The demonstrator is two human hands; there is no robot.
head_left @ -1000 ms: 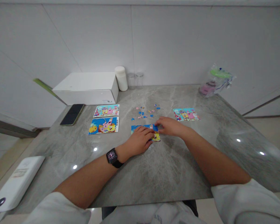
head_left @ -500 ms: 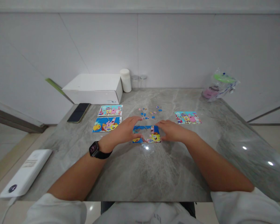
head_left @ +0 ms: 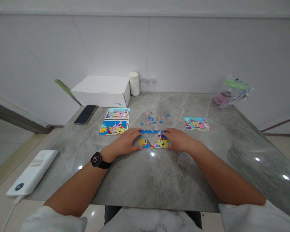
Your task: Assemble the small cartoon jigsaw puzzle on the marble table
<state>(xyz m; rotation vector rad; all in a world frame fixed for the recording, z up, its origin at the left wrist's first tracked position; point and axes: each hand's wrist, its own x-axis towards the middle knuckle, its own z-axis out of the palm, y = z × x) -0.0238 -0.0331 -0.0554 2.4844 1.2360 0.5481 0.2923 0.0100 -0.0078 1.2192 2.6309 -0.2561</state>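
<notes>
A partly assembled cartoon jigsaw puzzle (head_left: 161, 142) lies flat on the grey table, with a blue border and a gap in its middle through which the grey surface shows. My left hand (head_left: 128, 141) clasps its left end, thumb at the near corner and fingers at the far one. On the opposite end, my right hand (head_left: 178, 140) grips the edge the same way. Just beyond the puzzle are several loose jigsaw pieces (head_left: 154, 122), mostly blue with some pink and yellow. A black smartwatch (head_left: 96, 159) is on my left wrist.
Two cartoon picture cards (head_left: 114, 127) lie to the left, another card (head_left: 197, 124) to the right. Farther back stand a white box (head_left: 99, 93), a white bottle (head_left: 134, 84), two clear jars and a bagged green-lidded container (head_left: 232, 91). A phone (head_left: 86, 114) and a white power bank (head_left: 35, 172) are left.
My left hand has drawn back leftward from over the puzzle to its left end, baring the burger corner. My right hand has closed in on the right edge. The view has shifted slightly.
</notes>
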